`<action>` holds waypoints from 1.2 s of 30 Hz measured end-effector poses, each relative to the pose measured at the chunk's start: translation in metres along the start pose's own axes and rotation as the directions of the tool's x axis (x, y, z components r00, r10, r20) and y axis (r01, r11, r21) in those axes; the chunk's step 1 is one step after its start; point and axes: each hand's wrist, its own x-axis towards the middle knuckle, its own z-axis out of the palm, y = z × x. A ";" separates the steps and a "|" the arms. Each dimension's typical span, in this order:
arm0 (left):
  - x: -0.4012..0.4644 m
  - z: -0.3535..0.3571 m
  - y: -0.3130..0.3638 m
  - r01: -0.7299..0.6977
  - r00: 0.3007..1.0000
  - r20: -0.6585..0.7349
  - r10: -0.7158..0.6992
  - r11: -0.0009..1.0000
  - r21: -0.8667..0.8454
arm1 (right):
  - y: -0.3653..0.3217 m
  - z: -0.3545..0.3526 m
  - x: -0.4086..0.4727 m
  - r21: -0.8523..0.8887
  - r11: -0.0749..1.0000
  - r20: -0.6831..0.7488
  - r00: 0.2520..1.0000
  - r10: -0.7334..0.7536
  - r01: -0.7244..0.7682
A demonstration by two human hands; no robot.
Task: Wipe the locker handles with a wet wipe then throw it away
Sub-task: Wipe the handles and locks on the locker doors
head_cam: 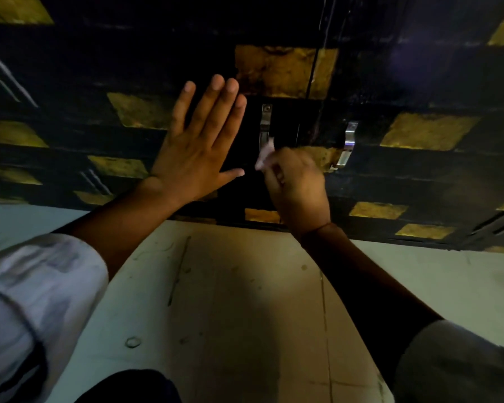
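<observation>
The left hand (197, 152) lies flat against the dark locker door (128, 68), fingers straight and spread, thumb pointing toward the right hand. The right hand (296, 184) is curled into a fist around a pale, crumpled wet wipe (264, 157), which sticks out above the knuckles and touches the lower end of a slim, shiny metal handle (264, 126) just beyond it. A second, curved metal handle (348, 145) sits to the right of that hand. The locker's black surface carries worn, blotchy yellow rectangles. Below both forearms lies a flat sheet of brown cardboard (245, 301) with creases and stains.
</observation>
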 end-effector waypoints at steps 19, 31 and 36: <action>0.071 -0.133 0.012 0.173 0.985 0.121 -0.127 0.590 -0.789 | -0.064 -0.120 0.049 0.296 0.935 -0.013 0.978 0.210 -0.197; 0.288 -0.371 -0.035 0.461 0.881 0.472 -0.001 -0.213 -0.861 | -0.178 -0.364 0.193 0.733 0.512 0.076 0.802 0.593 -0.448; 0.386 -0.475 -0.055 0.492 0.869 0.482 0.110 -0.293 -0.820 | -0.220 -0.478 0.261 0.748 0.405 0.112 0.702 0.703 -0.525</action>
